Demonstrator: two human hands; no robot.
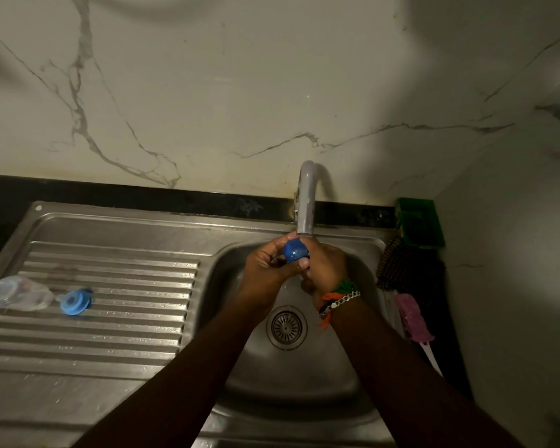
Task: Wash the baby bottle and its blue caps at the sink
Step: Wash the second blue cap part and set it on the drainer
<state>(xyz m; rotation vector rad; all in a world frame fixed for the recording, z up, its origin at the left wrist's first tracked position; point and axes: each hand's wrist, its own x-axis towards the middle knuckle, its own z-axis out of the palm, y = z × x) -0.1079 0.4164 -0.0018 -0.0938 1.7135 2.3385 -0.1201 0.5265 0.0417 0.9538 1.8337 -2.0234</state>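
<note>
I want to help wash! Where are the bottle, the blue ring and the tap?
bottle (pixel 20 291), head view, its clear side.
blue ring (pixel 75 302), head view, its top face.
tap (pixel 306 202), head view, its curved spout.

The tap spout (pixel 305 202) hangs right above both hands, closing the way upward. On the ribbed drainboard (pixel 110 334), only the clear bottle (pixel 20 292) and a blue ring cap (pixel 75 301) block its left end. Brushes (pixel 411 286) line the basin's right edge.

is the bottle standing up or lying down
Lying down: the clear bottle rests on its side on the ribbed drainboard, with a blue cap beside it.
</note>
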